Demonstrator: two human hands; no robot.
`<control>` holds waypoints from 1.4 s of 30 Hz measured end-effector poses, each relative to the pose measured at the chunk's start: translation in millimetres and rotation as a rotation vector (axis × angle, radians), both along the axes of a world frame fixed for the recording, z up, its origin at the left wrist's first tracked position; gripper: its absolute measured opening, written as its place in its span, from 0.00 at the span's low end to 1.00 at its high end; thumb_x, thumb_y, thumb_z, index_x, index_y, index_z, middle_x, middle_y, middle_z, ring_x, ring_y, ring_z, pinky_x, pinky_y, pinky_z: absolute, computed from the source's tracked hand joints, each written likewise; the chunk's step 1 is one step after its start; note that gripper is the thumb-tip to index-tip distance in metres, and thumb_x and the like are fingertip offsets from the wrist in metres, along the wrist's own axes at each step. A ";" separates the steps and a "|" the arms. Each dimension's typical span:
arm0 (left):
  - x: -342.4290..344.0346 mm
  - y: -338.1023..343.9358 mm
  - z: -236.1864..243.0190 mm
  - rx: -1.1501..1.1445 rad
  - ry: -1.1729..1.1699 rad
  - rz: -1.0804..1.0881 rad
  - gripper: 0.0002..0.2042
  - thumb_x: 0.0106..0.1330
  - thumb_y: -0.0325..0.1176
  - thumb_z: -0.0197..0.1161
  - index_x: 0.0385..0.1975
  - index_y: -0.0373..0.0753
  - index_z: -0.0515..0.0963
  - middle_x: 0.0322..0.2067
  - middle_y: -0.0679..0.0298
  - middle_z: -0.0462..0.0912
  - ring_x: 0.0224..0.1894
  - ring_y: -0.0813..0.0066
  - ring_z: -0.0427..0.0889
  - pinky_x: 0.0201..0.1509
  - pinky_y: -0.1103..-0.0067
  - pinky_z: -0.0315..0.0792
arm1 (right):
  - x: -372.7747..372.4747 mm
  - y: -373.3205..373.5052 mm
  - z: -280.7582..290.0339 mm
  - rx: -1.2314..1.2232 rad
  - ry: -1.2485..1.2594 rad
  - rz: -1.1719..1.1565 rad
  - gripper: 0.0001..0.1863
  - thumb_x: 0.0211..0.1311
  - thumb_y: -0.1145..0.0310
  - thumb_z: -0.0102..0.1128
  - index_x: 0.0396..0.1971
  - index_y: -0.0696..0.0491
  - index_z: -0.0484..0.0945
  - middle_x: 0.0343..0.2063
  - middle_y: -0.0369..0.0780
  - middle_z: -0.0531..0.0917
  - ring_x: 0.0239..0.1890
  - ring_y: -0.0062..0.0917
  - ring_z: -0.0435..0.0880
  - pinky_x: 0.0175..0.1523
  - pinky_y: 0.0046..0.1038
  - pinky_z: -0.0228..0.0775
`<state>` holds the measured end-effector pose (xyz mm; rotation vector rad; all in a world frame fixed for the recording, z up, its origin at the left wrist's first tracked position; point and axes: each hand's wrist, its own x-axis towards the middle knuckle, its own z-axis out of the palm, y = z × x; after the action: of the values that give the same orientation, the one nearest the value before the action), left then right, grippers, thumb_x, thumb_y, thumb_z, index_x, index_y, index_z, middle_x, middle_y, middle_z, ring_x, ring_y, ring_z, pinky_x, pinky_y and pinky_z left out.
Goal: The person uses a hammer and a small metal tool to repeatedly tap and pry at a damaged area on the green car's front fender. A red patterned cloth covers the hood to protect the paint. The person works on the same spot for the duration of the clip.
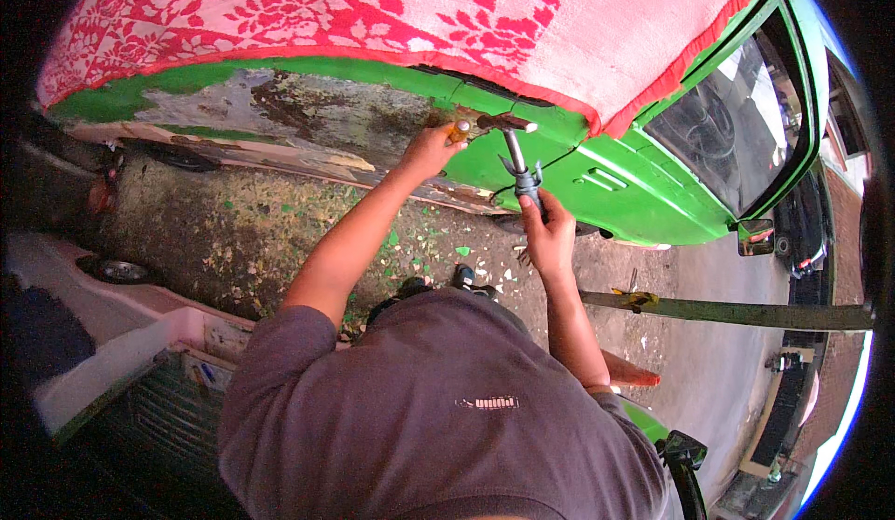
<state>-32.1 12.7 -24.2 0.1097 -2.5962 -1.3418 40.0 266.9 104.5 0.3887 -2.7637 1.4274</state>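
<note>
My left hand [427,154] grips a short tool with a yellow handle [458,131], held against the side of a green vehicle [606,194] where paint is stripped and rusty. My right hand [550,231] is closed on a hammer [516,150] with a grey wrapped grip. The hammer's head [506,123] is just to the right of the yellow-handled tool; whether they touch I cannot tell. A pink floral cloth [392,7] covers the upper part of the vehicle, above my hands.
Green paint flakes lie on the stained ground [270,212]. A pale pink vehicle [121,324] stands behind me at the left. A long beam [727,311] crosses at the right, near a side mirror [754,235]. Further vehicles line the far right.
</note>
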 end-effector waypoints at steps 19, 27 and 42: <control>76.1 34.2 -40.4 0.086 0.265 -0.098 0.08 0.65 0.23 0.62 0.42 0.39 0.77 0.50 0.58 0.82 0.56 0.64 0.80 0.58 0.71 0.73 | -29.8 75.8 -27.0 -0.277 -0.340 -0.056 0.18 0.65 0.59 0.63 0.44 0.59 0.82 0.17 0.32 0.77 0.19 0.14 0.73 0.25 0.22 0.65; 49.5 32.3 7.0 0.166 0.049 -0.073 0.04 0.63 0.22 0.61 0.36 0.36 0.75 0.47 0.59 0.83 0.51 0.70 0.81 0.55 0.73 0.72 | -50.3 101.7 -32.7 -0.278 -0.341 -0.009 0.18 0.66 0.58 0.63 0.41 0.60 0.82 0.16 0.33 0.76 0.18 0.13 0.71 0.24 0.21 0.63; -24.5 15.5 17.3 0.300 -0.133 -0.202 0.07 0.60 0.19 0.56 0.29 0.39 0.68 0.38 0.61 0.82 0.49 0.69 0.81 0.55 0.69 0.72 | -67.2 87.1 -32.9 -0.241 -0.211 0.214 0.20 0.62 0.63 0.67 0.47 0.61 0.79 0.23 0.39 0.81 0.24 0.21 0.78 0.31 0.28 0.70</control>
<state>-56.7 28.2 -6.9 -0.0181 -2.5473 -1.8500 -27.1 353.9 71.6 0.5715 -2.7245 1.9314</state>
